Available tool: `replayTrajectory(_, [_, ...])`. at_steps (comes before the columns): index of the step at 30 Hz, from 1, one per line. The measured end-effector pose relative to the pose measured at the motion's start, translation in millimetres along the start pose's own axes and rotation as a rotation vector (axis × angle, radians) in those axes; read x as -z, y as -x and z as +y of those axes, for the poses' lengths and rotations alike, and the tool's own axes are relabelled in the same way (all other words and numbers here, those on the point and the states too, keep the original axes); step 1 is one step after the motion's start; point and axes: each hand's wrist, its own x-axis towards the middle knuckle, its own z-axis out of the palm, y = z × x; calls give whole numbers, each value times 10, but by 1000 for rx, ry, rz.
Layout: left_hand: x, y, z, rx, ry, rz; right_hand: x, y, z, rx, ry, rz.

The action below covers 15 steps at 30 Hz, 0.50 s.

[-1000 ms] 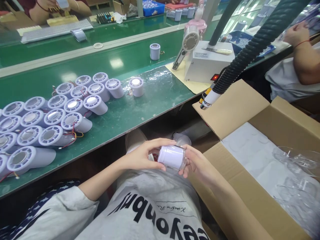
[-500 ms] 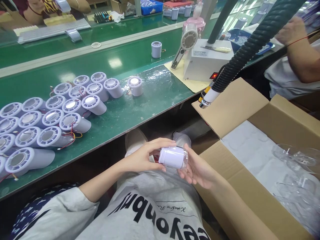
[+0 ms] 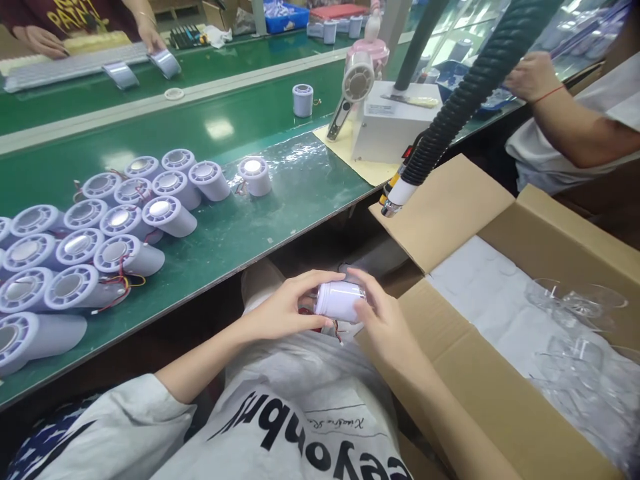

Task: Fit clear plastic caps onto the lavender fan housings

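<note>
Above my lap I hold a pale lilac cylindrical housing (image 3: 340, 301) sideways between both hands. My left hand (image 3: 285, 308) is closed round its left end, with thumb below and fingers above. Thin coloured wires (image 3: 339, 329) dangle beneath that end. Around the right end, where a clear shiny rim shows, my right hand (image 3: 383, 313) is closed with its thumb on the near side. On the green bench to the left stand several similar lilac cylinders (image 3: 173, 215), tops ringed with slots, some trailing wires.
An open cardboard box (image 3: 450, 320) holding clear plastic pieces (image 3: 575, 360) stands at my right. A black flexible hose (image 3: 450, 113) hangs over it, near a white machine (image 3: 390, 127) and a small handheld fan (image 3: 353, 87). Co-workers' hands are at the far left (image 3: 147, 33) and right (image 3: 533, 77).
My right hand has turned from palm-up under the clear end to gripping round it. Wires now show below the housing. The view has shifted, and the far-left co-worker's hand now touches a lilac part.
</note>
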Motion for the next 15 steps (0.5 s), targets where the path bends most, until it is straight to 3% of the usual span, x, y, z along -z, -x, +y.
replayTrajectory(2, [-19,-21,3,-12,16,-16,-5,-34,-71,-14,77,9])
replayTrajectory(6, [-20,-6,9,57,173,-61,62,-64,-98,-181,-68,-28])
replayTrajectory(8, [-15,16,14,120,268,-51,124,-50,-59,-159,-64,-20])
replayTrajectory(11, [-16,49,32,190,368,-15,203,-13,16,228,142,-11])
replayTrajectory(13, [-20,66,47,217,409,-17,232,9,57,522,265,-105])
replayTrajectory(15, [-18,80,66,233,413,-47,241,28,81,639,288,-207])
